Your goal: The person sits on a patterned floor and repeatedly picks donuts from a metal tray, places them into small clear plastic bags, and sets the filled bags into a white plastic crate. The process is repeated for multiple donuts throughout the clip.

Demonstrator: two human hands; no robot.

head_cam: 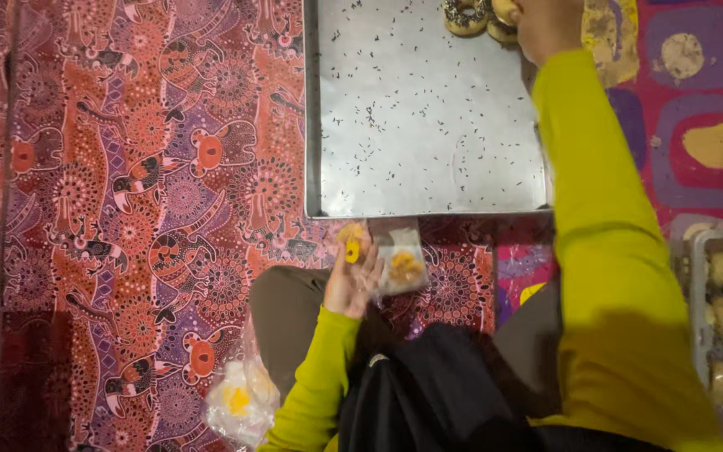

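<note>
Right hand (546, 25) on doughnuts (479, 17), left hand (351, 280) holding a bag (402, 264).
Doughnuts sit at the tray's (412, 125) 1 o'clock corner, at 9 o'clock of the right hand; its grip is cut off, can't tell. Left hand grasps the bag, open end toward 12.

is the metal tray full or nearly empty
Nearly empty: the metal tray holds only a few doughnuts at its far edge by the right hand, plus scattered sprinkles.
</note>
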